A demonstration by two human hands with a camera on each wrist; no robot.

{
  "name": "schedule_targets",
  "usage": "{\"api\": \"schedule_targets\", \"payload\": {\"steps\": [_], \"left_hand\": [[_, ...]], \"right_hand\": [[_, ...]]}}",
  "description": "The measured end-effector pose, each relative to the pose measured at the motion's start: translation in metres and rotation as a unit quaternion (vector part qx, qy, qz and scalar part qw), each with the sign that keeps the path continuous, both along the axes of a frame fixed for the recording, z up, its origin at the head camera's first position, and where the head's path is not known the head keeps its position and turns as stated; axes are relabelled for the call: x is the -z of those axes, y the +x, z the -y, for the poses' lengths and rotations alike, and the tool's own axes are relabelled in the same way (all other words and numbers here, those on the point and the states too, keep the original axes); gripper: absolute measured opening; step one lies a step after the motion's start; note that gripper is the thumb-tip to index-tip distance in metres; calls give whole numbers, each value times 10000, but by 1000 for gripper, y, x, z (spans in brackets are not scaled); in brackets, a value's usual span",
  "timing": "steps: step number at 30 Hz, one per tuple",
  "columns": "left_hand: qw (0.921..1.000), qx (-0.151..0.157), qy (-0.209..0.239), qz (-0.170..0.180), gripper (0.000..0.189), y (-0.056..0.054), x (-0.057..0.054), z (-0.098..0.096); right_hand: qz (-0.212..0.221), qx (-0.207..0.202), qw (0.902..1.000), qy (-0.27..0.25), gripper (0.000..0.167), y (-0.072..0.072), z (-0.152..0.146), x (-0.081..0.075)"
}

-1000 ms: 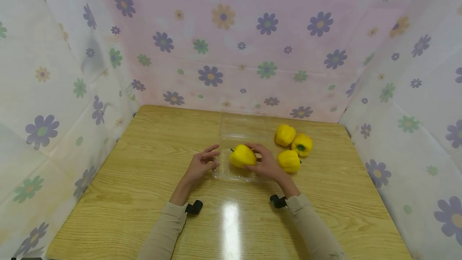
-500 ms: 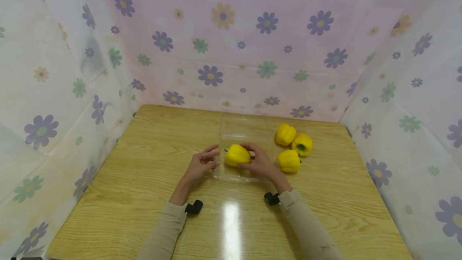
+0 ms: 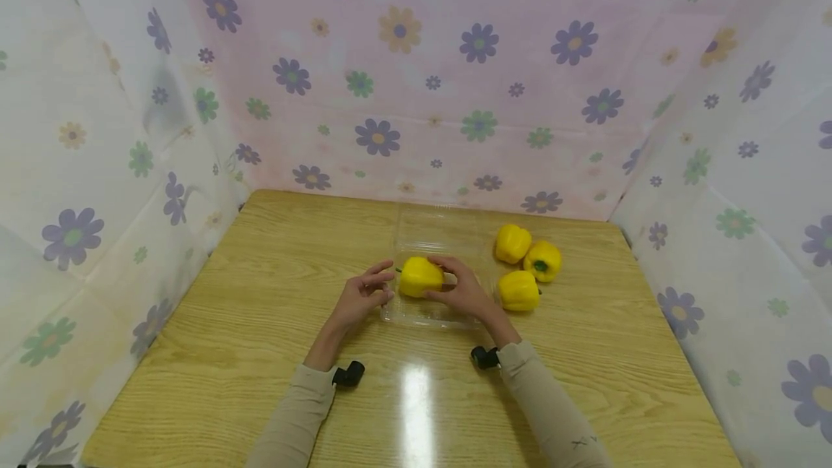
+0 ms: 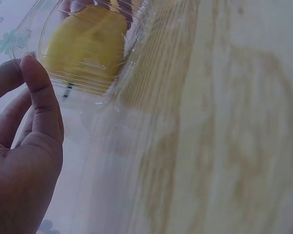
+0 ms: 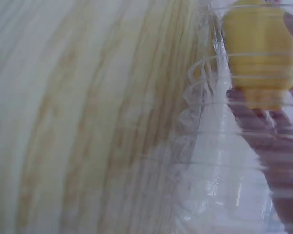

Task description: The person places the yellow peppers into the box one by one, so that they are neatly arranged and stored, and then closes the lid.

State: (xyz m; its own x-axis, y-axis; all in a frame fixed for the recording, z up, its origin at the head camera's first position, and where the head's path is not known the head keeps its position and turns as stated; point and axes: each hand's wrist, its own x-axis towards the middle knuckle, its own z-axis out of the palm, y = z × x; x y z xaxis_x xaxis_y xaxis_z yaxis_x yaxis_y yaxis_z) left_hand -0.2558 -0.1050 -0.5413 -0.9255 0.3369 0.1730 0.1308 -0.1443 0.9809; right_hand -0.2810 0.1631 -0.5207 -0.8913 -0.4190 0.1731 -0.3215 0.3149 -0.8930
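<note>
A clear plastic clamshell container (image 3: 416,316) lies on the table with its lid (image 3: 438,226) folded back. My left hand (image 3: 360,300) pinches the container's left rim between thumb and index finger; the left wrist view shows the fingertips on the edge. My right hand (image 3: 463,292) grips a yellow bell pepper (image 3: 419,277), thumb on the near side and fingers on the far side. This pepper is on its side in the left part of the container, its green stem toward my left hand. Through the ribbed wall the right wrist view shows the pepper (image 5: 261,48) and the right fingers behind it.
To the right of the container stand three more yellow bell peppers: one at the back (image 3: 513,243), one with its stem end up front (image 3: 543,261), and one nearest (image 3: 518,290). Flowered curtains surround the wooden table (image 3: 273,273) on three sides.
My right hand has moved left, carrying the bell pepper from the middle of the container to its left side. The left hand has stayed at the rim.
</note>
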Motion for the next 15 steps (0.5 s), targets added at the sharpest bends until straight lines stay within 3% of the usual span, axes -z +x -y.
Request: {"api": "schedule_targets", "payload": {"steps": [5, 15], "left_hand": [[10000, -15, 44, -45, 35, -1, 1, 0], [10000, -33, -24, -15, 35, 0, 0, 0]], "right_hand": [[186, -5, 9997, -138, 63, -1, -1, 0], [114, -119, 9999, -38, 61, -3, -1, 2]]}}
